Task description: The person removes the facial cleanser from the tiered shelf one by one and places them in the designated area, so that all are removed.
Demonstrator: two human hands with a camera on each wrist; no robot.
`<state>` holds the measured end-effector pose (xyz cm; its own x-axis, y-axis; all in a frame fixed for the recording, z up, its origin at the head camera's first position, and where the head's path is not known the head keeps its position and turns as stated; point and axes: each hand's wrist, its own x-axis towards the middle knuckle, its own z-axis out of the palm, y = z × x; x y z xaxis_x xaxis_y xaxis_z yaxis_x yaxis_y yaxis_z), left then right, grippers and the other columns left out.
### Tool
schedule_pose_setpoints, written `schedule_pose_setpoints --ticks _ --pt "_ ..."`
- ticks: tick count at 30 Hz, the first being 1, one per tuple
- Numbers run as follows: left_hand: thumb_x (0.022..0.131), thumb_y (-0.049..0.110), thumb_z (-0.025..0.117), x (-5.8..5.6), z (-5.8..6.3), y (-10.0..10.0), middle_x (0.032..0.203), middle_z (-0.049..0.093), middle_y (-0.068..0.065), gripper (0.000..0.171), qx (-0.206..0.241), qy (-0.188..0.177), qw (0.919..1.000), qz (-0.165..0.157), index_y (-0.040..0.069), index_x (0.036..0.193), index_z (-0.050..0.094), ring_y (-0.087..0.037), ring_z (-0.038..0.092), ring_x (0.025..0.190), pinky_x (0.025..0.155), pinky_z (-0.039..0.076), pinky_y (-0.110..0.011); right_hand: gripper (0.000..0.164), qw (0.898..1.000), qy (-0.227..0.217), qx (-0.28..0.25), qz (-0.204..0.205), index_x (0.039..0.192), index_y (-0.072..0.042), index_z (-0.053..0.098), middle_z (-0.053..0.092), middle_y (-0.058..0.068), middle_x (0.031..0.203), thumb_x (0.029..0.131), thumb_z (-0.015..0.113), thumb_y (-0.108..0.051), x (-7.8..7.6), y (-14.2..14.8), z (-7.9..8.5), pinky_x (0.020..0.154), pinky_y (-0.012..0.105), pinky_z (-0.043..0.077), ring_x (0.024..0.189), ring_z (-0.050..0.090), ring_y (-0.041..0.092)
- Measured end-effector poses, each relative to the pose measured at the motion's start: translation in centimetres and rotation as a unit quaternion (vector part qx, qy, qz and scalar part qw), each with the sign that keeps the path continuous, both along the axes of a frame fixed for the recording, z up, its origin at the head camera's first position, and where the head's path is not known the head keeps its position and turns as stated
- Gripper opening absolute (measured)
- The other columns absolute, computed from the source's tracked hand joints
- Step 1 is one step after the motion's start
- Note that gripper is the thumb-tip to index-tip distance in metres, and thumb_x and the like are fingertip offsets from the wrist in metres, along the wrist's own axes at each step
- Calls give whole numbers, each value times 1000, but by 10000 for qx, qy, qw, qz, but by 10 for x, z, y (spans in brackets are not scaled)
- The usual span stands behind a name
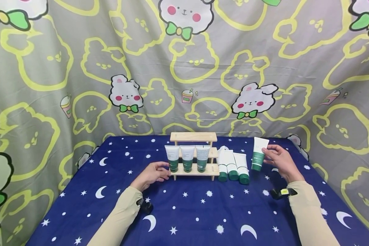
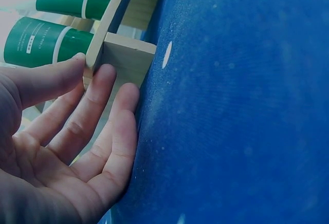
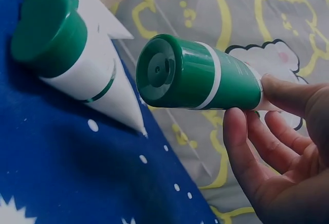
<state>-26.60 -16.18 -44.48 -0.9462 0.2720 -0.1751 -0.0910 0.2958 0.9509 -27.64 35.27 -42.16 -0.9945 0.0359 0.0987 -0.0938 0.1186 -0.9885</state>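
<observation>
Your right hand (image 1: 279,160) pinches a white-and-green tube (image 1: 257,159) by its white part, thumb on one side and fingers on the other. The tube is lifted at the right of the scene, cap down and slightly tilted, its round cap base free of the cloth; holding it this way probably keeps the flat base ready for standing. Your left hand (image 1: 153,173) grips the left end of the wooden rack's (image 1: 193,137) bottom step, thumb at the step's edge and fingers against the end and leg, likely to steady it.

Three standing tubes (image 1: 187,158) share that step side by side, caps down, which seems to suit their wide bases and narrow tops. Right of the rack, at least three loose tubes (image 1: 232,165) lie close together, caps toward you.

Mind the gap between those loose tubes and the one you hold: it is narrow, so a low sweep left could knock them. The rack stands near the far edge of the surface (image 1: 200,208), with the curtain (image 1: 203,44) behind. The near side offers the wider room, and bare wood shows on the top step.
</observation>
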Motion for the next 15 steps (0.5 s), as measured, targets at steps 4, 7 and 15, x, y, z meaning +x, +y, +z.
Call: schedule_pose_setpoints --ticks 4,7,15 --pt "95 5 70 -3 -3 0 98 77 -16 43 -13 -28 10000 42 -6 135 57 -27 75 87 76 60 -37 33 9997 -151 207 37 120 0 44 69 -20 90 103 64 -19 -3 0 -6 74 23 60 80 69 1" --pt "95 5 69 -3 -4 -1 98 77 -16 43 -3 -29 10000 41 -6 135 57 -26 75 87 76 60 -37 38 9991 -286 309 57 124 2 42 67 -20 90 103 63 -21 -5 -1 -11 75 24 60 81 68 1" --pt "94 5 70 -3 -6 0 98 77 -15 43 -39 -49 9999 109 -5 134 58 -26 75 86 75 60 -36 52 9963 -687 520 2 132 7 36 67 -13 91 102 64 -25 -7 -3 -24 77 27 61 81 69 1"
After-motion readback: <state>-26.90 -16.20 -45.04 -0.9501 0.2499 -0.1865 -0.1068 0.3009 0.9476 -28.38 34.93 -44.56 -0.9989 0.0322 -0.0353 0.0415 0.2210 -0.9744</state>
